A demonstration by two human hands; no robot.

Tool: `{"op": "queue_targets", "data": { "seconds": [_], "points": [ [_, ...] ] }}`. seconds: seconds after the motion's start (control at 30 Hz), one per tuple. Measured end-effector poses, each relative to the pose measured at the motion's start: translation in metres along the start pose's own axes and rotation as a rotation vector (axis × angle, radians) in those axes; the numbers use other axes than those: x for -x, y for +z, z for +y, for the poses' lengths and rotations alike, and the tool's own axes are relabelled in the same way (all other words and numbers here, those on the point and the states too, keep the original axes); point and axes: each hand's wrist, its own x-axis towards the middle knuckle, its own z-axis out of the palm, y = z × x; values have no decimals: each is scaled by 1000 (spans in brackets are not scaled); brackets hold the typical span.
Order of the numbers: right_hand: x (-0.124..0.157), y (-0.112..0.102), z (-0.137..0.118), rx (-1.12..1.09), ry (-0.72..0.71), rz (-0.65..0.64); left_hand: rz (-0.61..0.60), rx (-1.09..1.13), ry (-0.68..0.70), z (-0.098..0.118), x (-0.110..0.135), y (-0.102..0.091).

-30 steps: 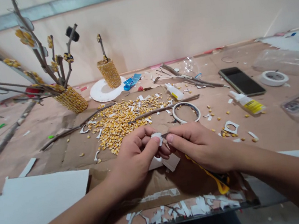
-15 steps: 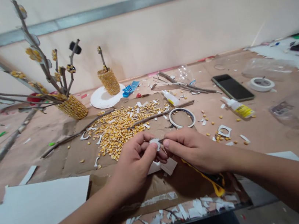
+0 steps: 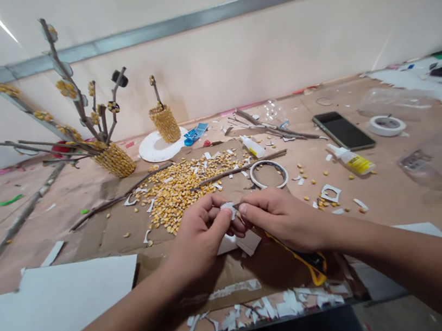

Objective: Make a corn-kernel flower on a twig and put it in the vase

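My left hand (image 3: 200, 237) is closed, pinching a small white piece of cardboard (image 3: 228, 206) between thumb and fingers. Against that piece's right edge, my right hand (image 3: 283, 214) grips a yellow and black utility knife (image 3: 315, 266), its handle showing below the palm. The blade is mostly hidden by my fingers. Beneath both hands are cardboard scraps (image 3: 250, 242) on a brown cardboard sheet (image 3: 204, 283). Just beyond them spreads a heap of corn kernels (image 3: 175, 194), with a roll of tape (image 3: 252, 175) to its right.
Twigs with kernel flowers stand in a corn-covered pot (image 3: 115, 159) at the back left; a smaller corn-covered pot (image 3: 166, 124) is beside it. Glue bottles (image 3: 354, 160), a phone (image 3: 343, 131) and another tape roll (image 3: 386, 126) lie rightward. White card (image 3: 79, 300) covers the front left.
The camera view has tilted slightly, so the pots appear shifted right and down. Both hands keep their hold on the cardboard piece and the knife, with only a slight shift of the knife handle.
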Motion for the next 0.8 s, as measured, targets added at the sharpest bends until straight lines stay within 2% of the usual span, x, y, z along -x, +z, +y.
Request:
{"op": "queue_targets", "data": {
  "seconds": [0.8],
  "points": [
    [3, 4, 2, 323, -66, 65, -12, 18, -28, -3, -3, -2]
  ]
}}
